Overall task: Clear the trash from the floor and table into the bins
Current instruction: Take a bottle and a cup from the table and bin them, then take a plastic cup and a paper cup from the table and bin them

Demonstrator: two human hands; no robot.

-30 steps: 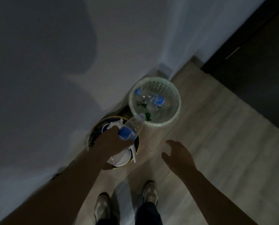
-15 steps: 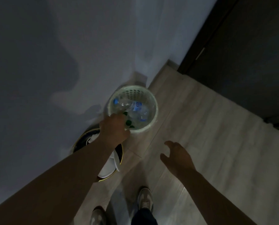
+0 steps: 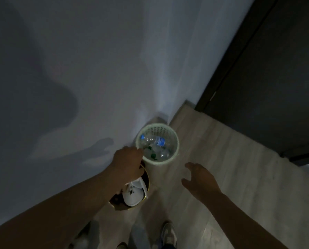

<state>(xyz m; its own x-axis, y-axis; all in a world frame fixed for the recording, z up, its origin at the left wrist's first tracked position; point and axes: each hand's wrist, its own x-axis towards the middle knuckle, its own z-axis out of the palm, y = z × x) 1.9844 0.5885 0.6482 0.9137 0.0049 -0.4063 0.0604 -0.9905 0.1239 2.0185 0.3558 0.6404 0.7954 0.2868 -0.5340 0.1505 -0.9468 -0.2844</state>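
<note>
A pale wall (image 3: 89,65) fills the upper left of the frame, and a dark door (image 3: 276,78) takes the upper right. Light wooden floor (image 3: 231,168) runs across the lower right. In the corner at centre frame stands a pale green mesh bin (image 3: 174,141), holding clear plastic bottles (image 3: 159,142) with blue labels and a few green caps. Just below and left of it sits a dark round bin (image 3: 147,178) with white paper trash (image 3: 133,194) inside. The left hand (image 3: 127,163) hovers at the mesh bin's near rim, fingers curled downward; whether it grips anything I cannot tell. The right hand (image 3: 199,179) hangs over the floor, fingers spread, holding nothing. A shoe (image 3: 169,234) shows at the bottom edge.
</note>
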